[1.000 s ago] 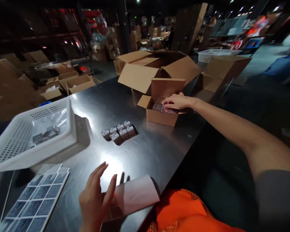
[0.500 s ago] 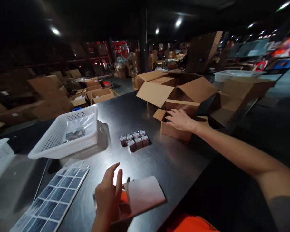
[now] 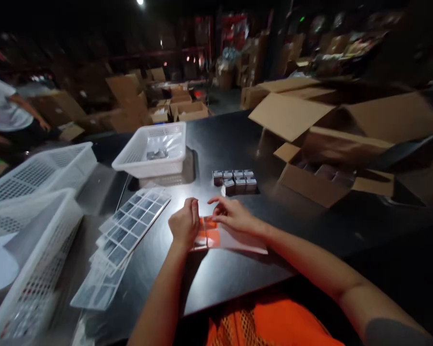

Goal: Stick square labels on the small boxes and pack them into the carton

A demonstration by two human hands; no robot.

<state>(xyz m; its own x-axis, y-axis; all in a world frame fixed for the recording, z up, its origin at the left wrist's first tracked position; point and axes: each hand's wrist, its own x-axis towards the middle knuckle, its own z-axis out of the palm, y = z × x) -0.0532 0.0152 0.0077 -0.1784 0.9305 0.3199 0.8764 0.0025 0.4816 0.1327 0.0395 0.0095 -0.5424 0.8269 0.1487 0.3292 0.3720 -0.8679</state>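
A sheet of orange labels (image 3: pixel 212 238) with a whitish blank stretch at its right lies on the dark metal table. My left hand (image 3: pixel 184 225) is closed at the left end of this sheet, its fingers curled and thumb upward. Over the sheet's orange part, my right hand (image 3: pixel 234 216) has bent fingers spread apart, with nothing visible between them. Just beyond my hands, several small dark boxes (image 3: pixel 240 184) with pale tops stand in rows. Sheets of grey labels (image 3: pixel 135 226) lie in a loose stack left of my left hand.
A white plastic basket (image 3: pixel 147 169) with small items in clear plastic stands behind the label sheets. More white baskets (image 3: pixel 70 211) are at the left. An opened small carton (image 3: pixel 310 185) holding dark items sits before a larger open carton (image 3: pixel 292 115). A person (image 3: pixel 3 108) stands far left.
My right hand has left the small carton and come to the label sheet. My left hand has closed at the sheet's left end. The view has turned right-to-left and tilted down.
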